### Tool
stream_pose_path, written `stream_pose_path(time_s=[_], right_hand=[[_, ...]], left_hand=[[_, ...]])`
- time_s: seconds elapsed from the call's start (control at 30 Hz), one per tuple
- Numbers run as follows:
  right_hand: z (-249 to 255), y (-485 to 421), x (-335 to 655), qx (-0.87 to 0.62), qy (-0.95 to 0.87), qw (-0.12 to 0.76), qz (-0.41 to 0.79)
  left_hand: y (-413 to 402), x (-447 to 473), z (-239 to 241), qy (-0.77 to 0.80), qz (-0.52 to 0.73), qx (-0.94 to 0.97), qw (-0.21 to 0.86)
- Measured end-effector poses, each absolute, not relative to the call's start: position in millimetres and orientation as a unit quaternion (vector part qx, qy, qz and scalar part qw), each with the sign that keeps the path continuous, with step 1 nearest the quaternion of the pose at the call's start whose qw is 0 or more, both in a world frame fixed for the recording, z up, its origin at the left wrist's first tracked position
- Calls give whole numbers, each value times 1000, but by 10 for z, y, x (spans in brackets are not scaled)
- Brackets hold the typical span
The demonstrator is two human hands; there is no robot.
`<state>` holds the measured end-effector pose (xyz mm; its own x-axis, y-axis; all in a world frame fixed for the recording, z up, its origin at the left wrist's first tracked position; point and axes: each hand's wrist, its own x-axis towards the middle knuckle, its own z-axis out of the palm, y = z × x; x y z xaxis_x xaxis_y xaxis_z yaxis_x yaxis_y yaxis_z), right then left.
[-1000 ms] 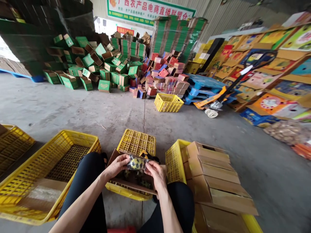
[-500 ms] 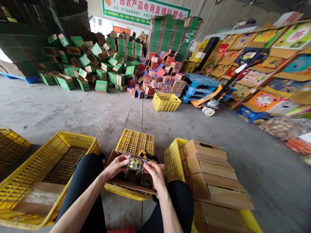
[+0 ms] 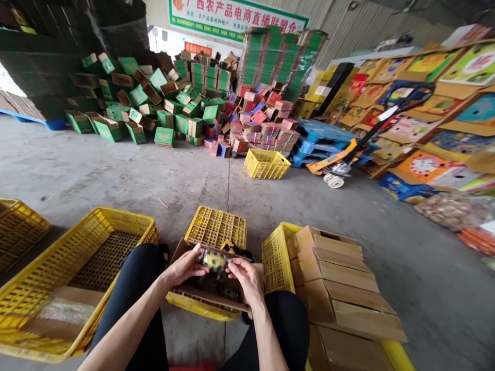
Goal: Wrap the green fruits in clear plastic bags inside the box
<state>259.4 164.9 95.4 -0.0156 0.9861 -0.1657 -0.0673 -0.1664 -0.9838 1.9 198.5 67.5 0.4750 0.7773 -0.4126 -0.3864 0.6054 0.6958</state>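
My left hand (image 3: 186, 267) and my right hand (image 3: 246, 279) both pinch a small yellow-green fruit in clear plastic wrap (image 3: 215, 260). They hold it just above an open cardboard box (image 3: 201, 296) that rests on an upturned yellow crate (image 3: 216, 226) between my knees. More wrapped fruit lies dark inside the box. My fingers are closed on the wrap at each side.
A large yellow crate (image 3: 112, 226) with a plastic bag in it stands at my left. At my right a yellow crate (image 3: 276, 255) holds stacked folded cartons (image 3: 340, 281). Farther off are piles of green and red boxes, a yellow basket (image 3: 266, 164) and a pallet jack (image 3: 340, 165).
The wrapped fruit has sunk slightly toward the box, with both hands still gripping it. The view shifted a little.
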Motion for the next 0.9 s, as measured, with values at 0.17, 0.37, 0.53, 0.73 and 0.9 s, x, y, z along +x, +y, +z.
stream_pose_path(time_s=[0.17, 0.37, 0.53, 0.73, 0.9], right_hand=[[1090, 1625, 2574, -499, -450, 468, 575], [1134, 1597, 2540, -514, -471, 465, 546], [1111, 1591, 2528, -515, -439, 481, 558], [1106, 1605, 2542, -508, -425, 481, 575], [1043, 1626, 2580, -524, -436, 467, 563]], left_hand=[[1956, 3, 689, 346, 372, 282, 814], [1887, -11, 744, 300, 383, 337, 806], [1857, 1, 760, 303, 399, 324, 803], [1872, 35, 743, 307, 411, 339, 789], [1876, 48, 767, 301, 415, 349, 784]])
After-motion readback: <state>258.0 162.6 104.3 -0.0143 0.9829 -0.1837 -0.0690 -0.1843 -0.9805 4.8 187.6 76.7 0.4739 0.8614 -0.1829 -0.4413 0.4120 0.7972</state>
